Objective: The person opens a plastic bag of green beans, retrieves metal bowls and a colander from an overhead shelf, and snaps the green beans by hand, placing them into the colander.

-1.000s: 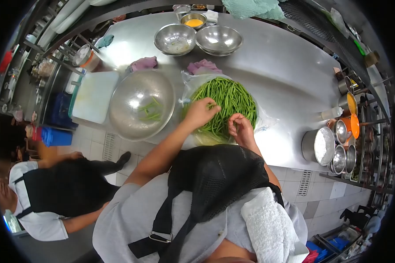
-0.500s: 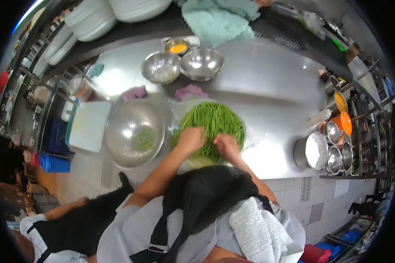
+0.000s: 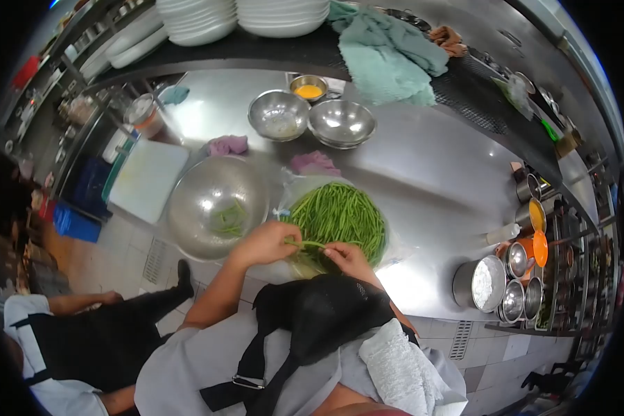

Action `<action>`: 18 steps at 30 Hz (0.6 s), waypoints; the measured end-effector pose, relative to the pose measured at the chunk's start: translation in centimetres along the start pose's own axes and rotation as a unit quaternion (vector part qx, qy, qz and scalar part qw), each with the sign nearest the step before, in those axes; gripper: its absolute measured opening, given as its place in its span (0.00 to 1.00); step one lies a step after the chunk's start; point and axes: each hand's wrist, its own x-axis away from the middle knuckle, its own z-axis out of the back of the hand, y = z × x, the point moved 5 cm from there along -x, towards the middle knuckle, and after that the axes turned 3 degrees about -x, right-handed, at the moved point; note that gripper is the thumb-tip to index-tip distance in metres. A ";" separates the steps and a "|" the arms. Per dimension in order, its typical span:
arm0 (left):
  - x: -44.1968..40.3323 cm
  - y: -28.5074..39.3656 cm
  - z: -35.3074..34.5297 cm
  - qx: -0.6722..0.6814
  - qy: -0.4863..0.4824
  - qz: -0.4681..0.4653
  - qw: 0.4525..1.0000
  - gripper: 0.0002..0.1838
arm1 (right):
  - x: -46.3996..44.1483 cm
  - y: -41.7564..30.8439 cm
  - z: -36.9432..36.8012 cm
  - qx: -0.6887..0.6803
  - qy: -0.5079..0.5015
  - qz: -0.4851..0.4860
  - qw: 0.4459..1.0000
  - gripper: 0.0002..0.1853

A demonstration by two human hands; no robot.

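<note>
A large heap of green beans (image 3: 340, 215) lies in a clear plastic bag (image 3: 295, 186) on the steel table. Over the near edge of the heap, a green bean (image 3: 310, 244) is stretched between my two hands. My left hand (image 3: 269, 243) pinches its left end, and my right hand (image 3: 348, 258) has its fingers closed on the right end. To the left of the bag stands a big steel bowl (image 3: 218, 201) with a few bean pieces (image 3: 230, 219) at its bottom.
A white cutting board (image 3: 148, 179) is at the left. Two steel bowls (image 3: 341, 123), a small bowl of yellow liquid (image 3: 308, 88) and pink cloths (image 3: 315, 163) stand behind. Pots (image 3: 480, 283) and a bottle (image 3: 504, 234) are at the right. A person (image 3: 93, 340) is at the lower left.
My hands have moved from over the heap toward its near edge and now stretch a bean between them. The camera view has shifted, showing more of the shelf with plates.
</note>
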 end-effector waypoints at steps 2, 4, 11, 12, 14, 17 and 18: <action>0.8 -0.7 0.4 0.001 -0.004 0.015 1.000 0.10 | 0.1 -0.1 -0.2 -0.008 0.009 -0.005 1.000 0.15; 1.1 -0.6 0.8 -0.020 -0.024 0.055 0.998 0.12 | 0.1 -0.6 -0.3 0.019 0.001 -0.014 1.000 0.15; 0.5 -0.8 -2.9 -0.113 -0.033 0.065 0.991 0.16 | -0.1 0.9 -1.1 0.045 0.017 -0.002 0.999 0.07; 0.0 -0.9 -4.2 -0.124 -0.037 0.054 0.990 0.16 | 0.0 0.9 -1.2 0.061 0.023 -0.003 0.998 0.06; -0.8 -0.4 -5.8 -0.163 -0.055 0.057 0.983 0.15 | 0.1 0.5 -1.2 0.092 0.020 -0.018 0.995 0.07; -1.3 -0.6 -6.7 -0.181 -0.063 0.042 0.981 0.13 | 0.6 -1.8 -1.3 0.148 0.030 -0.030 0.988 0.08; -1.4 -0.5 -6.8 -0.180 -0.064 0.042 0.981 0.13 | 0.9 -2.9 -1.4 0.175 0.039 -0.028 0.983 0.08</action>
